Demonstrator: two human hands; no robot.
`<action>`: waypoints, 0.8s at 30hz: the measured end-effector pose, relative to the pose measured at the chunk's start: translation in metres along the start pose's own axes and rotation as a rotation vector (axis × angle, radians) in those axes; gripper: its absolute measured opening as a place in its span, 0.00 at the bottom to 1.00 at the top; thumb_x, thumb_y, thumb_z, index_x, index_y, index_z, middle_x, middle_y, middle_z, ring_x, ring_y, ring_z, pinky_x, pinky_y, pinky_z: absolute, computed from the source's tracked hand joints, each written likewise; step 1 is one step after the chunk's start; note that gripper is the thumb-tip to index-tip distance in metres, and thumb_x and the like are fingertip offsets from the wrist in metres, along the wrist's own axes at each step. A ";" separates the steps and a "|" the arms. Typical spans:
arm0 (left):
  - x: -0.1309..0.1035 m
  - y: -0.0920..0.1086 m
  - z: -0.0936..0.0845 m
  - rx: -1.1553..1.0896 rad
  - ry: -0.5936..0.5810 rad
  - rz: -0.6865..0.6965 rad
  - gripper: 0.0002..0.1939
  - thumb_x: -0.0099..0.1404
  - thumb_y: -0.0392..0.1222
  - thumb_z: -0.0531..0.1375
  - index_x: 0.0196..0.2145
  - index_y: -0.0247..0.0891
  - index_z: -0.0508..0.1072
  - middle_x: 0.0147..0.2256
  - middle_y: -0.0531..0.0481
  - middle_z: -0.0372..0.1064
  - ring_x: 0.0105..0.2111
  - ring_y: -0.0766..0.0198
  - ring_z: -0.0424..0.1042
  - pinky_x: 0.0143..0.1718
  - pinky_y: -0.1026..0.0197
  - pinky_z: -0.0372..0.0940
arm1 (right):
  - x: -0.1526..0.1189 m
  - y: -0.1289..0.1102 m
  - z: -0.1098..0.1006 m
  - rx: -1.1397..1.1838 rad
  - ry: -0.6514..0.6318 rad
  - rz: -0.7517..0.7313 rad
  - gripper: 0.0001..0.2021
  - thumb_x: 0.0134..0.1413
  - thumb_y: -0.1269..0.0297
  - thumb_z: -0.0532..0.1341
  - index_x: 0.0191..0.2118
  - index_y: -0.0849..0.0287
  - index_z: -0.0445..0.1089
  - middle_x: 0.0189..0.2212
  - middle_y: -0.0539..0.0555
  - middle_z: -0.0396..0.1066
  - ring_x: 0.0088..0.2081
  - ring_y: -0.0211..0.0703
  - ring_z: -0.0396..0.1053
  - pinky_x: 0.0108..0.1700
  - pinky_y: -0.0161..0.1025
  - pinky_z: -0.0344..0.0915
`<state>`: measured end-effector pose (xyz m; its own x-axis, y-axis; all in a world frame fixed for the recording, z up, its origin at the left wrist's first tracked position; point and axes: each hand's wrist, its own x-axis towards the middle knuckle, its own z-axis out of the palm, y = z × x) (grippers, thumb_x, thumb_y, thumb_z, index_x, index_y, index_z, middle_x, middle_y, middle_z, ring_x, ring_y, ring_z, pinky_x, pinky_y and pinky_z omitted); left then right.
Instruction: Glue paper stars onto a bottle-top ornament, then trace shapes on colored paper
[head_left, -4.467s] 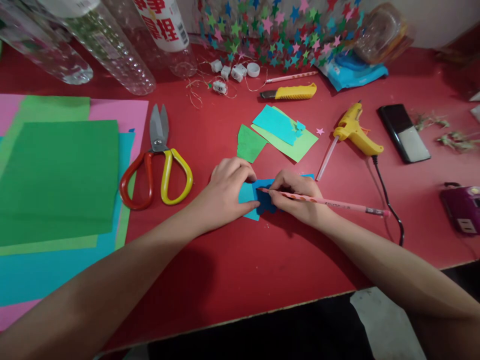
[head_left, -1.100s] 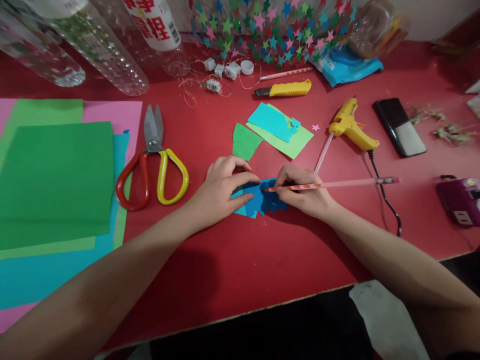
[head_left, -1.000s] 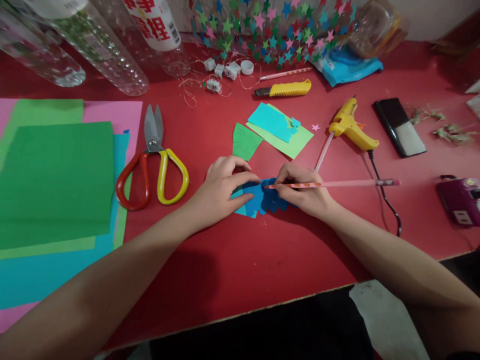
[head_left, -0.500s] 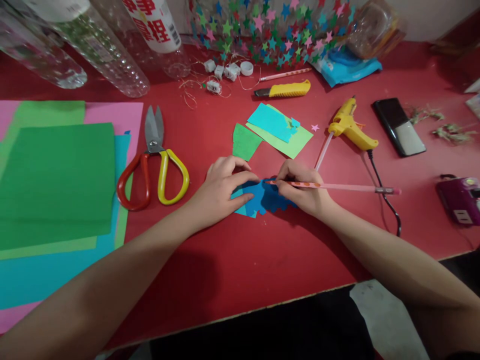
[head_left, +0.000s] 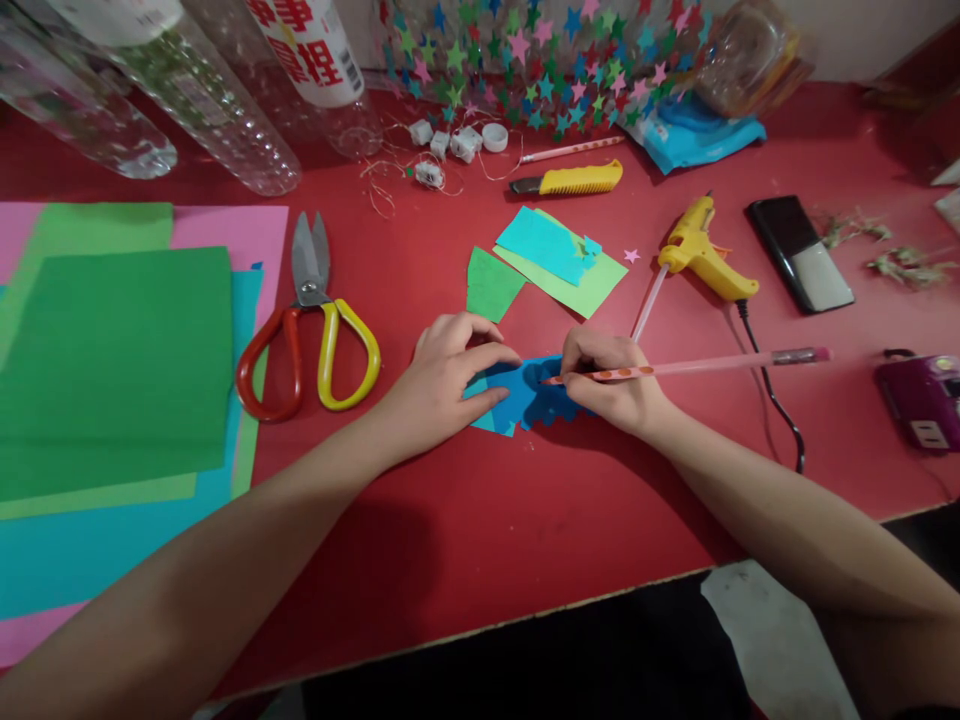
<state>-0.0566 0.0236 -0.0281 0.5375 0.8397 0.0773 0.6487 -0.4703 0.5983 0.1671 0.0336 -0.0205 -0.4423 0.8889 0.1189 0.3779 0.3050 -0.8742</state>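
My right hand (head_left: 611, 385) is closed on a pink pencil (head_left: 697, 366), its tip touching a dark blue foam piece (head_left: 517, 388) with a scalloped lower edge. My left hand (head_left: 454, 375) rests at the left end of that piece, fingers apart, thumb and fingertips lying on it. A light blue piece (head_left: 484, 420) shows partly from under the dark blue one. Just beyond my hands lie a green scrap (head_left: 493, 285) and a light blue scrap (head_left: 540, 243) on a light green one (head_left: 596, 290).
Scissors (head_left: 309, 290) and stacked coloured sheets (head_left: 120, 370) lie on the left. Behind are a yellow cutter (head_left: 577, 179), bottles (head_left: 202, 110) and a clear container with stars (head_left: 547, 60). A glue gun (head_left: 701, 255), phone (head_left: 799, 255) and purple device (head_left: 922, 400) are on the right.
The pencil tip has moved slightly right and down on the dark blue piece, and the pencil's far end has risen. My right hand has shifted a little right; my left hand is nearly still.
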 end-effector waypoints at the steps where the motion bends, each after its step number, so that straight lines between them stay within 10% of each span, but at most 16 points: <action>1: 0.000 0.000 0.000 0.000 0.001 0.002 0.13 0.65 0.47 0.60 0.46 0.43 0.74 0.47 0.46 0.60 0.50 0.53 0.59 0.53 0.47 0.56 | 0.000 0.001 0.000 -0.001 -0.002 -0.005 0.04 0.40 0.71 0.53 0.20 0.58 0.59 0.18 0.46 0.60 0.21 0.32 0.57 0.23 0.32 0.51; 24: 0.000 0.001 0.000 0.004 -0.013 -0.024 0.13 0.65 0.47 0.59 0.46 0.44 0.73 0.48 0.46 0.61 0.51 0.53 0.59 0.54 0.47 0.56 | -0.004 0.002 0.007 -0.031 -0.034 0.008 0.04 0.50 0.70 0.59 0.27 0.59 0.65 0.21 0.46 0.67 0.21 0.30 0.61 0.24 0.29 0.58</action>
<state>-0.0558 0.0236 -0.0271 0.5281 0.8475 0.0526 0.6641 -0.4509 0.5964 0.1642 0.0282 -0.0259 -0.4663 0.8795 0.0950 0.4067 0.3085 -0.8599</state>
